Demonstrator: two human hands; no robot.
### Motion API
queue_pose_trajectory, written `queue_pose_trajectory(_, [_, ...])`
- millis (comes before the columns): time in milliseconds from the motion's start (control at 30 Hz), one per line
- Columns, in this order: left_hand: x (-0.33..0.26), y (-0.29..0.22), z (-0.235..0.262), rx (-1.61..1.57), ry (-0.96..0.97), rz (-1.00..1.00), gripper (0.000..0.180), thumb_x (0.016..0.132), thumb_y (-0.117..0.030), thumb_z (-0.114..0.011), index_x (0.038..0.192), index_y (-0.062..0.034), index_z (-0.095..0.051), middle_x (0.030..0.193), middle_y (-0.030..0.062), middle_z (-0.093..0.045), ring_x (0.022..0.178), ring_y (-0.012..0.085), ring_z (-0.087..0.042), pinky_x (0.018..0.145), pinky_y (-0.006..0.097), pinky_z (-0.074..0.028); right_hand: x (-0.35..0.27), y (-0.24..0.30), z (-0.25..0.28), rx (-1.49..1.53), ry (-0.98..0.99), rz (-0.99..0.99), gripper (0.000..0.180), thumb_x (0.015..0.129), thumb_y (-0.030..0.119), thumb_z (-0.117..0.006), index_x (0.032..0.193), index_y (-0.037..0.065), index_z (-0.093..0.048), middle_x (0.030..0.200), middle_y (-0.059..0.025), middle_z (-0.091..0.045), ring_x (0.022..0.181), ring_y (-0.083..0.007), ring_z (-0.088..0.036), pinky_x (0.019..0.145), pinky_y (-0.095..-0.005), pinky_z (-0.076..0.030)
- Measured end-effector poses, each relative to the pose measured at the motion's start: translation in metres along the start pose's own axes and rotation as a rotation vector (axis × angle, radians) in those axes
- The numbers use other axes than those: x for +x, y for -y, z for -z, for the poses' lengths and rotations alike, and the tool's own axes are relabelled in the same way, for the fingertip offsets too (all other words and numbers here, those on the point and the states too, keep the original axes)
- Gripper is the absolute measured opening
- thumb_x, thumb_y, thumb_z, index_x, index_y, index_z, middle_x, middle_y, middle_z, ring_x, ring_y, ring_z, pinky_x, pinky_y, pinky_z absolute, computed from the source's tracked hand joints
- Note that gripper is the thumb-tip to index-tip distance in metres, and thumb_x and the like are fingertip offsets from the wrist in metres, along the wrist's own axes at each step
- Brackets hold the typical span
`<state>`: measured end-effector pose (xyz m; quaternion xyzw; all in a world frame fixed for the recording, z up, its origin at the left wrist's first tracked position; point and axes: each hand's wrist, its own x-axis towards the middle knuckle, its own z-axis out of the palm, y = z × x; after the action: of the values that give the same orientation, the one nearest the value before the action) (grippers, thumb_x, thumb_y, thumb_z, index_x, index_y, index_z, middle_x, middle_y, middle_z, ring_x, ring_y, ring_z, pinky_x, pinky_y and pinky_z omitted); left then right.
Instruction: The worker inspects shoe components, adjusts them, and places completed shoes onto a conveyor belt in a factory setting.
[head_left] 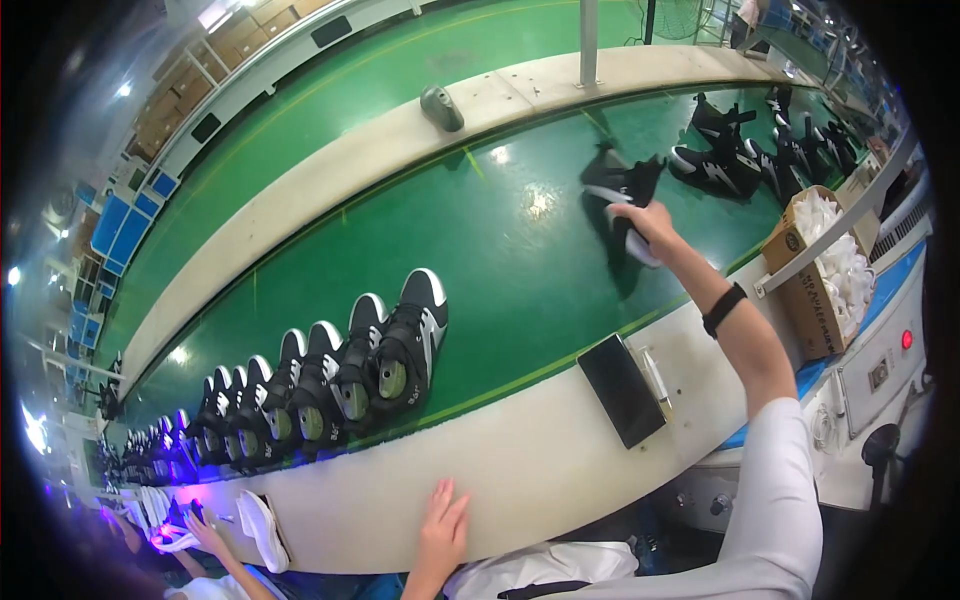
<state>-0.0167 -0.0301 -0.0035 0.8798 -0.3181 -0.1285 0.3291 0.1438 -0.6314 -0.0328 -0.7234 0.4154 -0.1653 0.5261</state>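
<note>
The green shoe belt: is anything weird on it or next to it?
Yes: a grey-green rounded object lies alone on the far pale ledge, while the row of black shoes stands on the green belt. I can't tell what it is.

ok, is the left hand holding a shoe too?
No, the left hand has its fingers extended over the pale ledge, while the right hand grips the black shoe.

The open middle of the green belt [510, 250] leaves room between the row of shoes [320, 365] at left and the held shoe [632, 182]; past that, more shoes [735, 175] crowd the way. A flat black device [622, 390] obstructs the worktop [530, 450], with a cardboard box [805, 315] farther right.
</note>
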Motion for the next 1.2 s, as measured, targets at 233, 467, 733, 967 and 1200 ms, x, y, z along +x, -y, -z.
queue_pose_trajectory(233, [0.026, -0.008, 0.055, -0.041, -0.199, 0.063, 0.067, 0.086, -0.012, -0.068, 0.146, -0.0017, -0.039, 0.154, 0.025, -0.03, 0.142, 0.0414, -0.031, 0.115, 0.046, -0.03, -0.212, 0.106, -0.052, -0.181, 0.82, 0.547, 0.05, 0.068, 0.028, -0.084, 0.104, -0.001, -0.064, 0.093, -0.0136, -0.067, 0.085, -0.0233, -0.065, 0.076, -0.0334, -0.051])
queue_pose_trajectory(467, [-0.004, -0.037, 0.06, 0.14, -0.014, 0.111, 0.067, 0.075, -0.026, -0.08, 0.127, 0.0045, -0.051, 0.132, 0.0248, -0.054, 0.115, 0.0397, -0.059, 0.092, 0.044, -0.052, -0.343, 0.077, -0.086, -0.539, 1.279, 1.108, 0.066, 0.068, 0.025, -0.081, 0.126, 0.004, -0.056, 0.118, -0.0155, -0.063, 0.114, -0.0349, -0.056, 0.101, -0.0443, -0.042])
queue_pose_trajectory(733, [-0.028, -0.044, 0.044, 0.069, -0.068, 0.092, 0.057, 0.074, -0.017, -0.079, 0.123, -0.0005, -0.055, 0.125, 0.0244, -0.06, 0.107, 0.0363, -0.064, 0.081, 0.041, -0.056, -0.406, 0.112, -0.092, -0.134, 1.406, 0.771, 0.052, 0.09, 0.021, -0.068, 0.134, 0.0, -0.05, 0.112, -0.0201, -0.065, 0.104, -0.0372, -0.062, 0.11, -0.0448, -0.04])
queue_pose_trajectory(967, [-0.023, -0.04, 0.046, 0.11, -0.142, 0.079, 0.066, 0.072, -0.013, -0.079, 0.132, -0.0023, -0.054, 0.126, 0.0221, -0.061, 0.106, 0.0393, -0.064, 0.086, 0.041, -0.054, -0.425, 0.052, -0.031, 0.361, 1.148, 0.679, 0.048, 0.075, 0.009, -0.081, 0.119, 0.002, -0.063, 0.084, -0.0108, -0.072, 0.082, -0.0247, -0.069, 0.104, -0.0446, -0.047])
queue_pose_trajectory(1200, [0.021, -0.025, 0.071, -0.65, 0.289, 0.216, 0.047, 0.093, -0.013, -0.061, 0.138, -0.0001, -0.052, 0.142, 0.0143, -0.055, 0.128, 0.0228, -0.053, 0.103, 0.034, -0.043, -0.445, 0.042, -0.034, 0.283, 0.589, -0.021, 0.022, 0.091, 0.001, -0.061, 0.113, 0.0, -0.064, 0.068, -0.0003, -0.059, 0.057, -0.0061, -0.055, 0.057, -0.0268, -0.052])
